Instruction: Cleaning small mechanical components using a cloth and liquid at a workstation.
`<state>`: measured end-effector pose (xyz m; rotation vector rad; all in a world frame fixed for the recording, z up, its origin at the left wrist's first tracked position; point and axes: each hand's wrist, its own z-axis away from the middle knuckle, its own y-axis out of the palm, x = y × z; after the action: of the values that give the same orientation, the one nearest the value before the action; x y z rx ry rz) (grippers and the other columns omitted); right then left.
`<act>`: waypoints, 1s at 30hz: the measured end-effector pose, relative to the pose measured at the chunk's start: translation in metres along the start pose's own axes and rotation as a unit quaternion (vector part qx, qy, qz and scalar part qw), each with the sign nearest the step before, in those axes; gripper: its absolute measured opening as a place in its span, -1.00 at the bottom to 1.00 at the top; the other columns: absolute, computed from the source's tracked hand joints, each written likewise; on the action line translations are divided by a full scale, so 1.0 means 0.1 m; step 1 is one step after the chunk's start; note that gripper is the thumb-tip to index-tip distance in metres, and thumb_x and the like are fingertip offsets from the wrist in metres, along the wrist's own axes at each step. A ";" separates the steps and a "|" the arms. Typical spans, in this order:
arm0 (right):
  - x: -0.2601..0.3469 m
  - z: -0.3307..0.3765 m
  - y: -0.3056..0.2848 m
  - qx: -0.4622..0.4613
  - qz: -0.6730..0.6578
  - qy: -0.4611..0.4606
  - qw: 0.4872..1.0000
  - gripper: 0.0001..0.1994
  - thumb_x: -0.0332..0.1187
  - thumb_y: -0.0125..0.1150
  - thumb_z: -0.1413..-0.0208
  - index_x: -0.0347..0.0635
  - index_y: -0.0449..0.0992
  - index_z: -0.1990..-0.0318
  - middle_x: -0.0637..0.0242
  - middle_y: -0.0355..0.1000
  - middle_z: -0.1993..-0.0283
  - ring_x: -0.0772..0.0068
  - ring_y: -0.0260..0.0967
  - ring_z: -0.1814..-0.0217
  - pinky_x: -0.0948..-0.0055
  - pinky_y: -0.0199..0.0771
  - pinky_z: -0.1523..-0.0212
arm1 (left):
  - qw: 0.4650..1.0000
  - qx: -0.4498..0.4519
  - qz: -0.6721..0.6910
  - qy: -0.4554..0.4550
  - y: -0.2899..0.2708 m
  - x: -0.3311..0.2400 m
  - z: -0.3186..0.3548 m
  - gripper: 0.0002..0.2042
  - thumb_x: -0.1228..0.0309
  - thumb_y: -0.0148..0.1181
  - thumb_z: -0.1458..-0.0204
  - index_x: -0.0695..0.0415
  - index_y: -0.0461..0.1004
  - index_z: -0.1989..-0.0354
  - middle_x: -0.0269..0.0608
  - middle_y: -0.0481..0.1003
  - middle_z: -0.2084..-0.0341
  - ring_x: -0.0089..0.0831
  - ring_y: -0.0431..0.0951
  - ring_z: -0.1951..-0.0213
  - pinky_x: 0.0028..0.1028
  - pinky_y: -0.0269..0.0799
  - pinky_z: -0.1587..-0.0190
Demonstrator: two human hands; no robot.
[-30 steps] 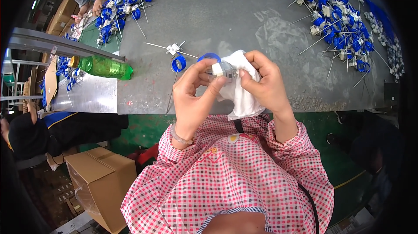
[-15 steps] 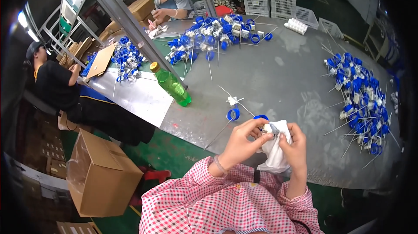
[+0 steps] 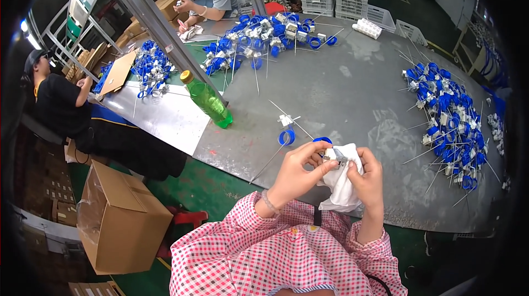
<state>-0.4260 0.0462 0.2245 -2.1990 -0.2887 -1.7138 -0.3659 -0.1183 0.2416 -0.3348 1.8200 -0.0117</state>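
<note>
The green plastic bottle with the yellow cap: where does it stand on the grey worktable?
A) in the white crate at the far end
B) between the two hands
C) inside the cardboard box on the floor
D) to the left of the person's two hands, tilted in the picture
D: the green plastic bottle with the yellow cap stands on the grey worktable, well left of the left hand and right hand.

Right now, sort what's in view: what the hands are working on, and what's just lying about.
In hand: left hand and right hand hold a small metal part in a white cloth.

Lying about: green bottle, cardboard box, blue ring on the grey table.
</note>
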 end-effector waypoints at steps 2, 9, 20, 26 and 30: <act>0.04 0.03 -0.01 0.000 0.024 -0.006 1.000 -0.84 -0.54 0.06 0.10 -0.35 0.36 0.30 0.27 0.40 0.52 0.64 0.33 0.46 0.59 0.31 0.44 | 1.000 0.002 0.003 -0.003 0.00 -0.02 0.02 -0.67 0.53 0.24 0.12 0.35 0.40 0.14 -0.18 0.48 0.37 -0.57 0.50 0.41 -0.59 0.41 0.37; 0.21 -0.05 0.04 -0.020 0.073 -0.087 0.993 -0.86 -0.56 0.02 0.11 -0.34 0.37 0.33 0.36 0.35 0.57 0.69 0.24 0.52 0.62 0.26 0.49 | 0.997 -0.037 0.046 0.042 0.00 0.03 -0.04 -0.68 0.52 0.29 0.17 0.34 0.42 0.21 -0.22 0.47 0.45 -0.63 0.47 0.49 -0.64 0.39 0.45; 0.23 -0.11 -0.11 0.028 -0.169 -0.021 0.985 -0.83 -0.50 0.00 -0.05 -0.37 0.35 0.21 0.43 0.36 0.29 0.72 0.25 0.28 0.71 0.25 0.28 | 0.992 -0.060 0.109 -0.026 -0.13 -0.33 -0.04 -0.71 0.60 0.17 0.07 0.35 0.38 0.12 -0.22 0.48 0.35 -0.59 0.48 0.36 -0.62 0.40 0.32; 0.21 -0.06 -0.08 0.046 -0.183 -0.023 0.982 -0.80 -0.44 0.12 -0.03 -0.33 0.36 0.20 0.41 0.39 0.33 0.74 0.27 0.31 0.68 0.31 0.33 | 0.995 -0.049 0.092 -0.005 -0.11 -0.29 0.01 -0.71 0.58 0.17 0.05 0.36 0.38 0.11 -0.21 0.48 0.33 -0.57 0.47 0.33 -0.61 0.40 0.29; 0.26 -0.06 -0.04 0.062 -0.183 -0.013 0.981 -0.79 -0.44 0.16 0.00 -0.32 0.37 0.21 0.41 0.39 0.36 0.73 0.28 0.32 0.67 0.31 0.34 | 0.995 -0.053 0.086 -0.010 -0.10 -0.31 0.01 -0.71 0.58 0.17 0.06 0.35 0.38 0.12 -0.21 0.48 0.34 -0.57 0.48 0.33 -0.62 0.39 0.28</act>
<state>-0.4268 0.0464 0.2512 -2.1784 -0.8288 -1.7892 -0.3552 -0.1204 0.2718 -0.2498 1.8277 0.2076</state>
